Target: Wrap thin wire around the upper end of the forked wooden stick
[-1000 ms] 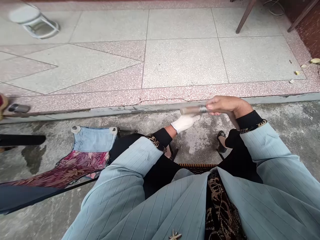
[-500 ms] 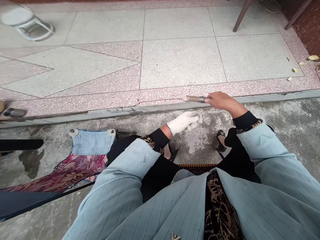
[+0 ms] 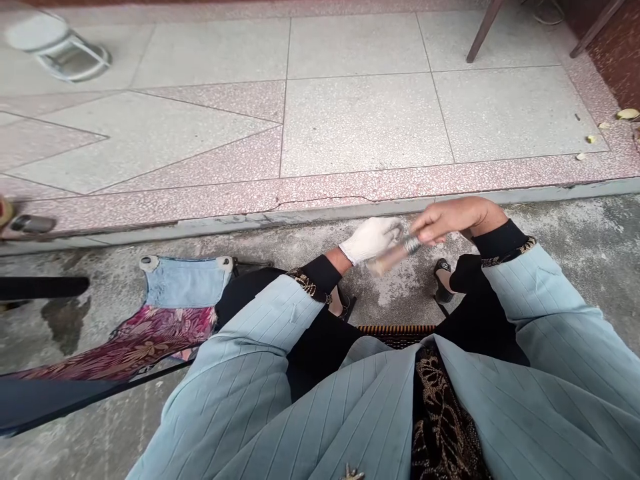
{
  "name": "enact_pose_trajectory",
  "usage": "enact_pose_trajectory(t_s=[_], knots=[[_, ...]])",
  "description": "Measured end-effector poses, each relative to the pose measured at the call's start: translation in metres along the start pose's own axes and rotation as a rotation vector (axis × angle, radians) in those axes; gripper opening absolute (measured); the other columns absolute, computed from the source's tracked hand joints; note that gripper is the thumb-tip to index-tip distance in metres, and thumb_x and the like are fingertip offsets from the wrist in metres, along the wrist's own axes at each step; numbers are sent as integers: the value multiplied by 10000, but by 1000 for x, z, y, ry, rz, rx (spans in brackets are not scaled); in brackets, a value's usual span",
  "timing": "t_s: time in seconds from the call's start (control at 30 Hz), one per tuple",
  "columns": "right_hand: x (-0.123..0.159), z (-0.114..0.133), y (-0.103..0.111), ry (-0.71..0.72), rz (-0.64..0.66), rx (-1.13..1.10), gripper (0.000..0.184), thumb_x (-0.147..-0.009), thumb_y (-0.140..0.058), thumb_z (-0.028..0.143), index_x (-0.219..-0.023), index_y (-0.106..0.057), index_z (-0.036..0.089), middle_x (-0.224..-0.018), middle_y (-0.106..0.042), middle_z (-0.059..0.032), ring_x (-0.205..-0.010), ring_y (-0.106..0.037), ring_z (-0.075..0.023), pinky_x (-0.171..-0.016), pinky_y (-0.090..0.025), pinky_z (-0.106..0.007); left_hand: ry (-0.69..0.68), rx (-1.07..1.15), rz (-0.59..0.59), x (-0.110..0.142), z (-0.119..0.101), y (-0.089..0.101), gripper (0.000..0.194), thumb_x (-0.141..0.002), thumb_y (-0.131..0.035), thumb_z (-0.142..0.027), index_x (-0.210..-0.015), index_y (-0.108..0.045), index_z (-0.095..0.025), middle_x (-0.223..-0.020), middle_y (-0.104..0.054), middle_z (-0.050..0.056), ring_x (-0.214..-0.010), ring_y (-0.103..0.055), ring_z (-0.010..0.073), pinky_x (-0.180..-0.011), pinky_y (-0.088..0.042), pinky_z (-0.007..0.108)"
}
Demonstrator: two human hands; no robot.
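Note:
My left hand (image 3: 373,239), in a white knit glove, is closed in a pinch over the concrete in front of my knees. What its fingertips hold, if anything, is too small to make out. Close beside it, my bare right hand (image 3: 453,220) grips one end of a short pale stick (image 3: 387,260) with thin silvery wire (image 3: 412,245) wound around it. The stick tilts down to the left, its free end blurred by motion and just below the gloved fingers. Whether stick and glove touch, I cannot tell.
A raised terrazzo step (image 3: 367,133) runs across in front of me. At left are a folding recliner with a patterned fabric seat (image 3: 170,333) and, further back, a white stool (image 3: 70,53). Dark furniture legs (image 3: 484,30) stand at upper right. Yellowish leaves (image 3: 591,139) lie at far right.
My right hand has swung the stick from level above the step's edge down to a tilt beside the glove. My left hand has moved slightly up and turned its back upward.

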State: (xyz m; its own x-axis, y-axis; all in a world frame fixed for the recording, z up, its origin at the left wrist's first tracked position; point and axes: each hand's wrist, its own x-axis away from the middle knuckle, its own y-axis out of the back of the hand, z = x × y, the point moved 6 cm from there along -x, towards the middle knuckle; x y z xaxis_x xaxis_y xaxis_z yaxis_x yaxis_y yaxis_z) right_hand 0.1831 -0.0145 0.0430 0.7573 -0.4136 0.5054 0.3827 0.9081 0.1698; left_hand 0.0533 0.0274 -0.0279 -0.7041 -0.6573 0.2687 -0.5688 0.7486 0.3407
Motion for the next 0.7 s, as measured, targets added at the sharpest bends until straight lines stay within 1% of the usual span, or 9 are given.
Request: enact_pose_trajectory(t_s=[0.07,0.13,0.17,0.23,0.37,0.43,0.5,0.6,0.7], knots=[[-4,-8,-11,-130,141,144,370,-925,-585,494,-804,-642,150,-671,-569,4,-573,-478,-106,-608,-378,-253,-74,-136,14,1,-6,3,82,-822,-576,-235,-768,-609,-184,-692,-553,11,-653,-438,151,-617,-297,260],[-10,-22,-9,-332,126,341,346,-934,-583,424,-747,-649,141,-635,-577,-17,-552,-483,-122,-594,-362,-272,-128,-229,45,2,-8,5,130,-840,-560,-256,-740,-586,-177,-657,-523,1,-625,-428,138,-608,-297,258],[-12,-30,-3,-434,74,430,349,-932,-586,412,-731,-654,135,-633,-588,-35,-549,-491,-134,-590,-355,-284,-134,-198,80,3,-8,6,161,-857,-551,-284,-744,-580,-172,-647,-514,-3,-609,-425,128,-596,-303,252],[-14,-38,13,-563,-77,548,355,-927,-589,425,-765,-685,123,-696,-634,-86,-603,-548,-174,-609,-358,-306,-91,14,182,5,-3,4,235,-887,-549,-373,-787,-582,-163,-614,-491,-17,-554,-406,106,-550,-305,236],[-2,-39,51,-678,-509,628,389,-959,-511,449,-964,-701,109,-939,-684,-182,-817,-625,-265,-665,-379,-333,40,462,334,13,7,-11,379,-871,-609,-533,-887,-580,-156,-523,-409,-61,-436,-327,74,-440,-245,214],[6,-35,60,-619,-642,501,411,-982,-461,467,-979,-680,119,-949,-684,-171,-808,-620,-246,-667,-389,-323,57,573,362,14,10,-20,414,-837,-659,-556,-893,-580,-153,-515,-393,-68,-420,-301,66,-414,-217,211],[8,-29,59,-444,-651,300,423,-995,-436,495,-923,-659,143,-867,-678,-120,-737,-599,-195,-668,-399,-300,44,611,355,11,13,-26,440,-818,-681,-574,-883,-585,-150,-509,-384,-71,-415,-273,59,-401,-195,207],[10,-17,47,-210,-538,111,440,-988,-447,537,-820,-613,166,-756,-632,-51,-658,-547,-141,-669,-403,-270,20,552,301,3,19,-28,425,-835,-670,-563,-851,-592,-145,-486,-375,-72,-410,-250,55,-398,-174,204],[9,-8,28,-127,-318,73,423,-961,-502,541,-781,-592,169,-723,-595,-13,-623,-500,-115,-654,-394,-257,33,474,181,-5,24,-21,298,-834,-692,-412,-869,-611,-127,-581,-512,-29,-482,-383,63,-463,-283,194]])
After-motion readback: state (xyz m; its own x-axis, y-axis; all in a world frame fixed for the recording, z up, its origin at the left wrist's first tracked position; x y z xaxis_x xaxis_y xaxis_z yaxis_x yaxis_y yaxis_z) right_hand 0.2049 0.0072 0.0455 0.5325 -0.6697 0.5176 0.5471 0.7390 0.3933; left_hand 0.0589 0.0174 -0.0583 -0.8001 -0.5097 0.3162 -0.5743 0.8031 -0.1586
